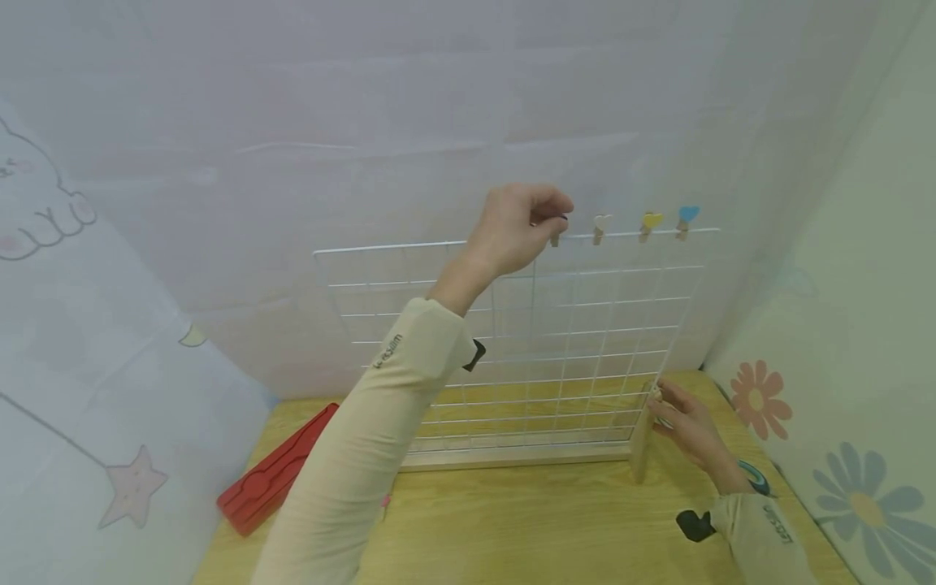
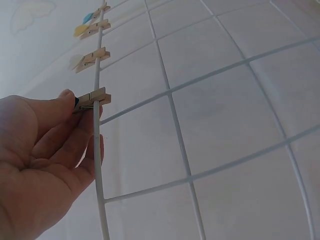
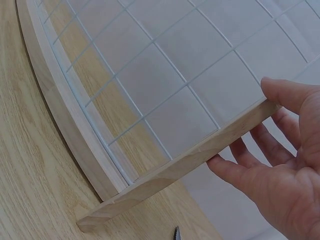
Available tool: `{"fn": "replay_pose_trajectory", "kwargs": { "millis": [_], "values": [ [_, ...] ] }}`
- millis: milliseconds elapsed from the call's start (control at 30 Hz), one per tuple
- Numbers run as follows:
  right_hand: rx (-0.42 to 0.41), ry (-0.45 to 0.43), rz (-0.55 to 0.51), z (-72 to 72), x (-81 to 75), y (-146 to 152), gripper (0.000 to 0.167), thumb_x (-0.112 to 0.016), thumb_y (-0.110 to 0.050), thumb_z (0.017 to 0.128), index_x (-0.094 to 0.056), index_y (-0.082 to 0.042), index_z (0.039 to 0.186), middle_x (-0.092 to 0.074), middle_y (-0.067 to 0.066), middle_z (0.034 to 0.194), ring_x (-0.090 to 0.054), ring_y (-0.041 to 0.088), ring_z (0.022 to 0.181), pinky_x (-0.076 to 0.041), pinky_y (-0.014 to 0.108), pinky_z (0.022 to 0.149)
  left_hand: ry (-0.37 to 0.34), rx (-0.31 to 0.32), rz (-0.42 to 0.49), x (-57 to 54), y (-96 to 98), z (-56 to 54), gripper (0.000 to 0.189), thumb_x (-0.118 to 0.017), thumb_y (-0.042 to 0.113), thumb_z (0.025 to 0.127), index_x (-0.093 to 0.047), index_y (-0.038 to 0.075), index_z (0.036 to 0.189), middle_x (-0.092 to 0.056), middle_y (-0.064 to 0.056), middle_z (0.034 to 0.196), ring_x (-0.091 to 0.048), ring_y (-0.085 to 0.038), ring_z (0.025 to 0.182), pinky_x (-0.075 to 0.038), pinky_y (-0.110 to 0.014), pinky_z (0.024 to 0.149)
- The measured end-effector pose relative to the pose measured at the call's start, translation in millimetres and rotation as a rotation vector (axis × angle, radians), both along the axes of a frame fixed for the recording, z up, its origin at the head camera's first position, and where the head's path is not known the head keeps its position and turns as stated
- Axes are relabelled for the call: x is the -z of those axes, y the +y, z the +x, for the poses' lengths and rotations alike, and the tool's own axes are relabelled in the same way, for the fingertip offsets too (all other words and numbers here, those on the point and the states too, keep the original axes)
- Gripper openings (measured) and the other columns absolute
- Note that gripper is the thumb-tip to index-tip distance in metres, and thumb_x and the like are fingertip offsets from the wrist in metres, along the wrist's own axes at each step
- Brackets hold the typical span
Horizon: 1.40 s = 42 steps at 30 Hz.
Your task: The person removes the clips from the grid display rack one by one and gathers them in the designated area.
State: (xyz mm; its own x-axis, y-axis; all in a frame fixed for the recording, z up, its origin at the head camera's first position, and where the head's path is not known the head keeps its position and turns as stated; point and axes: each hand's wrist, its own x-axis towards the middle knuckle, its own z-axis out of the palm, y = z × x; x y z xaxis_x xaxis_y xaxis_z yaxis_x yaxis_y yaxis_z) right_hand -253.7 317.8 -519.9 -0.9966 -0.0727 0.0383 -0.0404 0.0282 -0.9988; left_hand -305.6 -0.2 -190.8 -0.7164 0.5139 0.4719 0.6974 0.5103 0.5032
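A white wire grid stands upright in a wooden base bar. My left hand is at its top wire, pinching a small wooden clothespin by its dark end. The pin's jaws sit across the wire. Beyond it, farther right on the same wire, are clothespins with a white heart, a yellow heart and a blue heart. Low on the right, my right hand grips the wooden side post, thumb on one side and fingertips on the other.
On the table's left lies a red tray with moulded hollows, partly behind my left sleeve. A small pink-ended item lies near that forearm. Beside my right wrist is a dark and teal curved object. Pale printed sheets surround the wooden table.
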Motion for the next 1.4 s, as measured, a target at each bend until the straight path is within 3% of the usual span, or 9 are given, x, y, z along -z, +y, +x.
{"fn": "replay_pose_trajectory", "kwargs": {
  "millis": [200,500,567,700,800,933,1100,1233,1400],
  "values": [
    [0.005,0.001,0.008,-1.5,2.2,0,0.074,-0.055,-0.018,0.099,-0.008,0.009,0.149,-0.037,0.005,0.131,-0.056,-0.003,0.102,-0.049,0.024,0.085,0.027,-0.002,0.067,2.5,0.7,0.6,0.009,-0.064,0.005,0.092,-0.070,0.005,0.098,-0.071,-0.002,0.091,-0.066,-0.008,0.074,-0.050,-0.017,0.069],
    [0.004,-0.003,0.007,-2.5,5.9,0,0.074,-0.055,-0.018,0.099,-0.008,0.010,0.149,-0.036,0.011,0.133,-0.057,-0.001,0.101,-0.050,0.024,0.085,0.091,0.004,0.148,4.0,1.0,2.3,0.011,-0.063,-0.004,0.087,-0.065,0.005,0.083,-0.071,-0.005,0.082,-0.065,-0.008,0.071,-0.049,-0.015,0.071],
    [-0.001,-0.004,0.010,-2.4,6.0,0,0.073,-0.055,-0.018,0.099,-0.009,0.010,0.149,-0.039,0.007,0.129,-0.057,0.000,0.101,-0.050,0.025,0.085,0.130,0.010,0.189,2.5,0.3,2.8,0.014,-0.061,-0.007,0.086,-0.063,0.005,0.079,-0.070,-0.006,0.079,-0.065,-0.008,0.070,-0.049,-0.015,0.070],
    [-0.004,-0.007,0.008,-3.1,5.2,-1,0.074,-0.054,-0.018,0.099,-0.007,0.009,0.149,-0.033,0.016,0.136,-0.057,-0.001,0.101,-0.050,0.025,0.085,0.181,0.039,0.275,-5.5,-2.6,6.0,0.013,-0.063,-0.006,0.085,-0.060,0.005,0.078,-0.069,-0.006,0.078,-0.066,-0.009,0.070,-0.050,-0.017,0.069],
    [-0.007,-0.009,0.012,-4.8,4.4,0,0.074,-0.053,-0.018,0.100,-0.005,0.009,0.149,-0.020,0.027,0.145,-0.055,-0.004,0.101,-0.049,0.024,0.085,0.157,0.069,0.325,-9.3,-6.9,8.3,0.009,-0.065,-0.003,0.085,-0.061,0.004,0.082,-0.069,-0.005,0.081,-0.066,-0.010,0.071,-0.051,-0.018,0.069],
    [-0.012,-0.012,0.027,-6.9,3.7,1,0.073,-0.052,-0.019,0.100,-0.005,0.008,0.149,-0.013,0.032,0.149,-0.054,-0.005,0.101,-0.049,0.025,0.086,0.139,0.077,0.345,-7.4,-16.4,8.2,0.005,-0.065,0.000,0.087,-0.061,0.002,0.089,-0.068,-0.007,0.086,-0.065,-0.011,0.074,-0.051,-0.020,0.070],
    [0.000,-0.015,0.037,-7.5,4.0,0,0.073,-0.053,-0.019,0.100,-0.006,0.008,0.149,-0.017,0.028,0.146,-0.054,-0.005,0.101,-0.049,0.026,0.086,0.136,0.074,0.295,-0.9,-31.8,6.1,0.006,-0.060,0.002,0.091,-0.063,0.002,0.097,-0.068,-0.007,0.091,-0.065,-0.012,0.077,-0.052,-0.022,0.073],
    [0.016,-0.023,0.054,-5.7,3.7,-1,0.073,-0.053,-0.021,0.100,-0.008,0.007,0.150,-0.018,0.027,0.145,-0.053,-0.007,0.100,-0.049,0.023,0.085,0.085,0.075,0.265,5.9,-46.5,6.7,0.013,-0.056,0.004,0.094,-0.064,0.002,0.104,-0.066,-0.007,0.090,-0.063,-0.014,0.070,-0.051,-0.024,0.068],
    [0.005,-0.018,0.068,-4.7,2.2,1,0.073,-0.052,-0.022,0.101,-0.006,0.006,0.150,-0.007,0.033,0.151,-0.050,-0.011,0.100,-0.049,0.023,0.085,0.049,0.062,0.238,16.7,-66.1,6.7,0.017,-0.055,0.005,0.094,-0.067,0.002,0.106,-0.067,-0.008,0.088,-0.062,-0.015,0.065,-0.049,-0.026,0.062]
  ]
}}
